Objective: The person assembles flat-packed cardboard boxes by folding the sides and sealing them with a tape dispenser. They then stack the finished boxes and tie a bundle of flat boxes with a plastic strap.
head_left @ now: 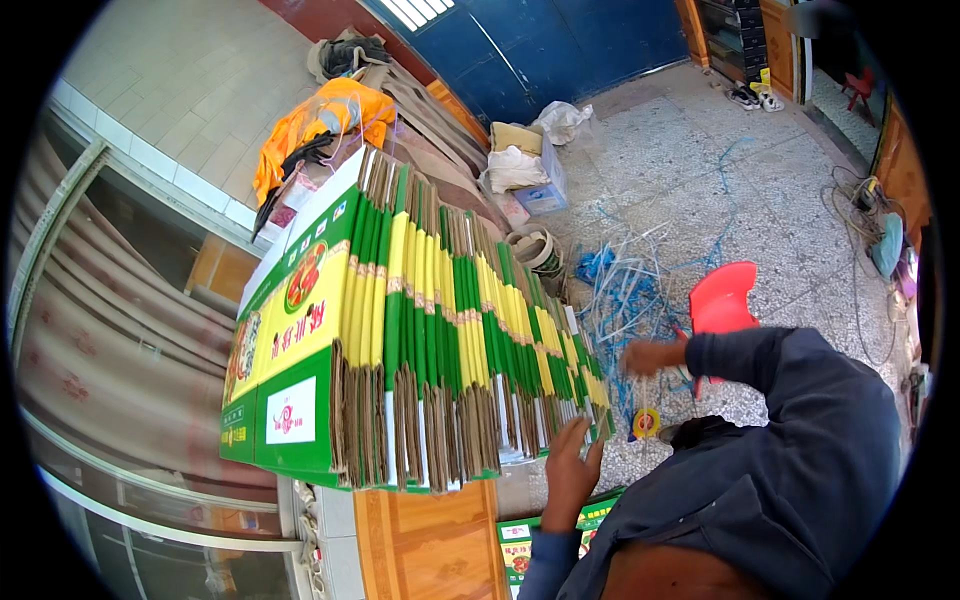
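A long row of folded flat cardboard cartons [470, 330], printed green and yellow, stands on edge across the middle, its big printed face turned to the left. At the near right end of the row my left hand [570, 470] is open, thumb and fingers apart, its fingertips beside the last cartons; whether they touch cannot be made out. My right hand [652, 357] reaches past that end, over the floor beside a red plastic chair [722, 300]. Its fingers are blurred, and nothing held shows. Below my left hand lie more green printed cartons [517, 552].
Loose white and blue plastic strapping [640, 285] tangles on the speckled floor. A yellow round item [647, 422] lies near my feet. Beyond the row are a bucket [535, 250], a box with a sack [520, 165] and an orange garment [335, 125]. Curtained glass panels stand left.
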A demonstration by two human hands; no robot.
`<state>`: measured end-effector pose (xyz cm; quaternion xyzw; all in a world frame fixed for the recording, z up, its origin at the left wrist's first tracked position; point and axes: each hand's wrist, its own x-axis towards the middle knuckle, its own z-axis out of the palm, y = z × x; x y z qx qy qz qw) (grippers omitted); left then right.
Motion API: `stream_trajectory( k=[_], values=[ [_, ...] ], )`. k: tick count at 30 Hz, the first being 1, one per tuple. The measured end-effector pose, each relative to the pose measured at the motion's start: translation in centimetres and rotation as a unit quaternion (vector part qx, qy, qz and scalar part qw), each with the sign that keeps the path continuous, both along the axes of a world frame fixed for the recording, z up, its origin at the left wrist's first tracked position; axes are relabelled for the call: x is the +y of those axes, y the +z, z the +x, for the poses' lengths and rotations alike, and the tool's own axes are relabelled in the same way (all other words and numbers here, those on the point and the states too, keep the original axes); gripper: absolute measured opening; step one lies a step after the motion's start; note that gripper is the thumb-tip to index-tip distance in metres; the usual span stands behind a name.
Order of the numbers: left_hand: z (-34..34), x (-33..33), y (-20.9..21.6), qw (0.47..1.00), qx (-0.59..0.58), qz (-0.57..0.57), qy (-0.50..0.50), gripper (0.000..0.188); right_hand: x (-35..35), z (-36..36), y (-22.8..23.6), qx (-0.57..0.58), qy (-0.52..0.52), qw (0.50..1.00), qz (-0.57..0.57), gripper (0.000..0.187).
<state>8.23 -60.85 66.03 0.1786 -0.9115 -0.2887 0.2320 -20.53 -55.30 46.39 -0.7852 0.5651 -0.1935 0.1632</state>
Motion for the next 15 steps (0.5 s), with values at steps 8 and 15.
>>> stream_trajectory(
  k=[8,15],
  values=[
    [8.5,0.4,14.5,0.894,0.299,0.127,0.309,0.029,-20.1,-23.0,24.2,-0.047,-0.388,0.867,-0.309,0.036],
    [9.5,-9.2,22.3,0.743,0.346,0.278,0.501,0.074,-36.9,-13.2,42.8,-0.402,-0.147,0.88,-0.207,0.054]
  ],
)
